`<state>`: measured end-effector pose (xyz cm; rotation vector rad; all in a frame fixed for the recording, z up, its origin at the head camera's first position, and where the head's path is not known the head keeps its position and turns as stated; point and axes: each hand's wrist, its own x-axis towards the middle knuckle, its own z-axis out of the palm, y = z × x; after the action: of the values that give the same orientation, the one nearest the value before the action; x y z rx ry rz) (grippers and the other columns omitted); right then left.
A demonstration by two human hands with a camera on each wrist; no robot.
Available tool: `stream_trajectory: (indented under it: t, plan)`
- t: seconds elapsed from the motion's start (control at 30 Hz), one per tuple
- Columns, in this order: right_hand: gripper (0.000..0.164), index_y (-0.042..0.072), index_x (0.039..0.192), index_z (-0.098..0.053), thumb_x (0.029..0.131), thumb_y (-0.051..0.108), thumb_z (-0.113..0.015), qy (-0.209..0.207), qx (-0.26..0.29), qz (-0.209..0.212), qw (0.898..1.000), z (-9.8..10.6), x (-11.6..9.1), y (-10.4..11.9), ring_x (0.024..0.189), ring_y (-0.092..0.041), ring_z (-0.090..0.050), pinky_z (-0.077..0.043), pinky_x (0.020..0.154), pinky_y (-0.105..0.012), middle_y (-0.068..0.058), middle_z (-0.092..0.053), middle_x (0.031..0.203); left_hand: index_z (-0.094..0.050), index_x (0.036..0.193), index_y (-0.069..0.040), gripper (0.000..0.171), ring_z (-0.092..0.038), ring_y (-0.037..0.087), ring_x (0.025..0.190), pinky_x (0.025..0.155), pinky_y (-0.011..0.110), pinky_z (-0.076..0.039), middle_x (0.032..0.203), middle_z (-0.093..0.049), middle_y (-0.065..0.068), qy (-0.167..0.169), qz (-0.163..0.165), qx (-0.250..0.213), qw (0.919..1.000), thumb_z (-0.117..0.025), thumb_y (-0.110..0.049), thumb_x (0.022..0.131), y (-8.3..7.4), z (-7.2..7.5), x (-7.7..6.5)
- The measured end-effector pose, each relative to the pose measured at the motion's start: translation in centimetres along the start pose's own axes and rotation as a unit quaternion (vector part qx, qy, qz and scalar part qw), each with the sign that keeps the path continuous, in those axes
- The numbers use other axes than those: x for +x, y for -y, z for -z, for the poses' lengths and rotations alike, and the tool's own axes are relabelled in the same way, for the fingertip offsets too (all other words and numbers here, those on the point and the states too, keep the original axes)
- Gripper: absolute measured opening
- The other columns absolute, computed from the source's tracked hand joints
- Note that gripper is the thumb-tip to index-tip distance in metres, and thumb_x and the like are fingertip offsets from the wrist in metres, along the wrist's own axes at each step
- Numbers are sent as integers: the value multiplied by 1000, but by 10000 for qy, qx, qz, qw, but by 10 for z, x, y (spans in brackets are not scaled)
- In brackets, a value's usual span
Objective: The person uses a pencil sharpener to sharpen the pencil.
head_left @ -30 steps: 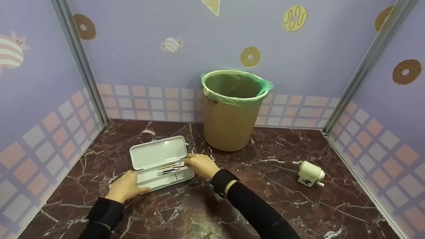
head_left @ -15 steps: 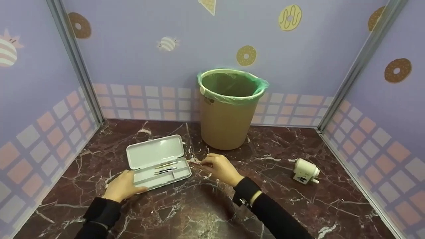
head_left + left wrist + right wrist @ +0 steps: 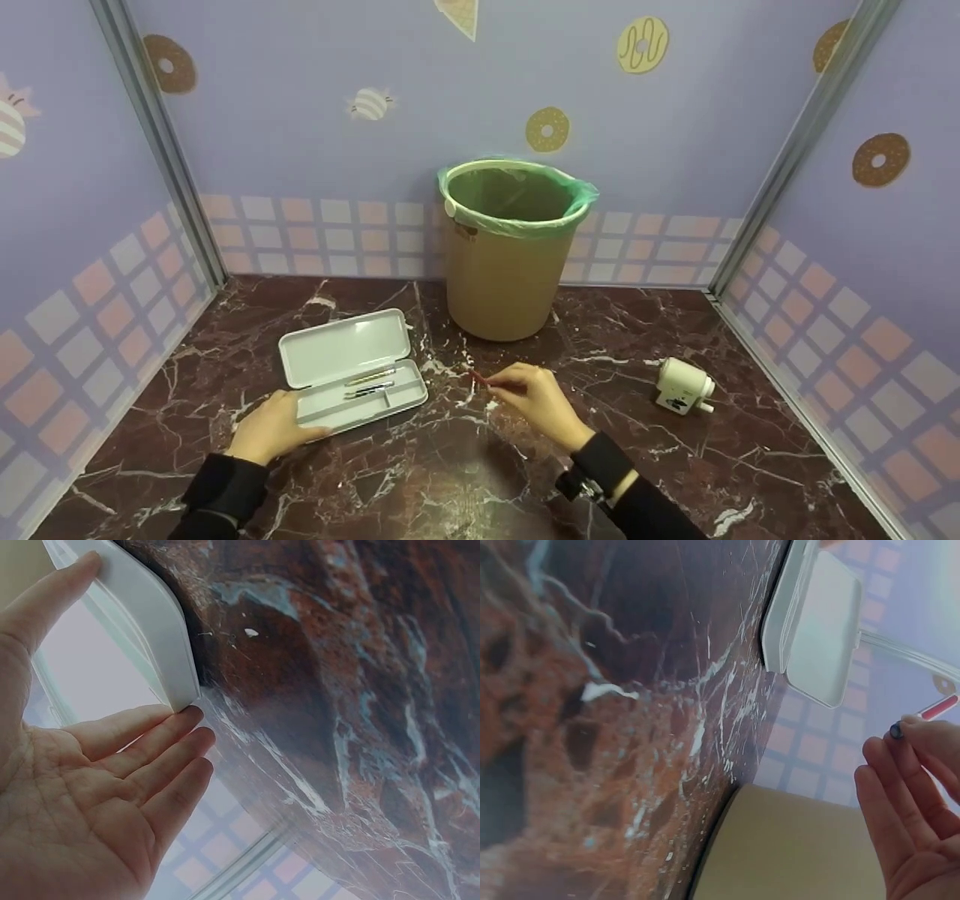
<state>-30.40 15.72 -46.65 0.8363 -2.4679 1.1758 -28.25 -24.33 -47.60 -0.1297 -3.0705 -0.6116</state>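
Note:
A white pencil case (image 3: 360, 420) lies with its lid (image 3: 345, 346) raised on the left of the marble surface. Several pencils (image 3: 369, 388) rest inside, gold and dark ones. My left hand (image 3: 268, 429) is at the case's left end; in the left wrist view its fairly straight fingers (image 3: 169, 742) touch one corner while the thumb lies along the rim. To the right of the case, my right hand (image 3: 538, 397) pinches a slim red pencil (image 3: 478, 376) between thumb and fingertips. In the right wrist view a dark round end (image 3: 897, 730) of it shows at the fingertips.
A tan waste bin (image 3: 502, 292) with a green liner (image 3: 585, 196) stands behind the hands. A cream crank pencil sharpener (image 3: 684, 386) sits on the right. Small pale crumbs (image 3: 491, 405) dot the surface near the right hand. Patterned panels (image 3: 300, 135) enclose the back and sides.
My right hand has drawn the red pencil out of the case and moved it right, and it has turned so the pencil points toward the bin. The left hand stays at the case.

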Motion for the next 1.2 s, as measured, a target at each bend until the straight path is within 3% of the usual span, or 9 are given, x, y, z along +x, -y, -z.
stream_trajectory:
  t: [0.23, 0.4, 0.57, 0.77, 0.9, 1.07, 1.2]
  plan:
    - [13, 7, 102, -80, 89, 10, -76, -244, 437, -413, 9979, 5, -17, -3, 88, -18, -73, -61, 80, -22, -5, -78, 98, -57, 132, 9, 81, -65, 48, 108, 84, 63, -54, 118, -64, 31, -42, -6, 43, 10000, -84, -45, 77, -1, -3, -2]
    - [14, 7, 102, -79, 89, 12, -77, -263, 660, -597, 9957, 8, -22, -1, 88, -19, -75, -61, 80, -22, -6, -78, 99, -53, 132, 16, 88, -63, 53, 112, 87, 63, -55, 121, -61, 35, -85, -54, 280, 9996, -82, -48, 80, -10, -3, -5]
    - [16, 5, 105, -79, 90, 13, -76, -261, 828, -669, 9940, 10, -26, 1, 91, -21, -76, -61, 82, -22, -10, -78, 102, -48, 137, 18, 93, -60, 55, 118, 94, 63, -54, 132, -57, 39, -270, -367, 366, 9983, -80, -49, 82, -36, -1, -6]
    - [18, 6, 107, -78, 91, 14, -74, -421, 1039, -730, 9910, 11, -30, 4, 93, -18, -76, -60, 85, -21, -11, -79, 104, -52, 142, 7, 79, -61, 47, 126, 107, 60, -48, 140, -59, 30, -502, -943, -554, 9927, -79, -42, 86, -83, -1, -3]
    - [20, 4, 108, -77, 91, 14, -75, -565, 1212, -826, 9876, 10, -32, 5, 93, -18, -77, -61, 85, -25, -13, -79, 104, -58, 139, 0, 66, -60, 42, 130, 112, 57, -46, 141, -62, 24, -637, -1312, -1495, 9779, -80, -34, 87, -116, -8, 0]
    - [21, 1, 107, -77, 91, 14, -76, -686, 1446, -1135, 9806, 9, -33, 8, 93, -17, -77, -61, 85, -24, -15, -79, 104, -67, 129, -4, 51, -69, 35, 120, 106, 50, -53, 130, -71, 18, -886, -1760, -2427, 9499, -80, -27, 86, -154, -26, 6]
    - [21, 0, 107, -77, 91, 13, -76, -675, 1539, -1257, 9777, 8, -33, 11, 94, -17, -77, -60, 84, -20, -17, -78, 106, -71, 123, -5, 42, -73, 31, 109, 98, 45, -57, 118, -76, 15, -903, -1969, -3065, 9269, -80, -23, 86, -178, -39, 9]
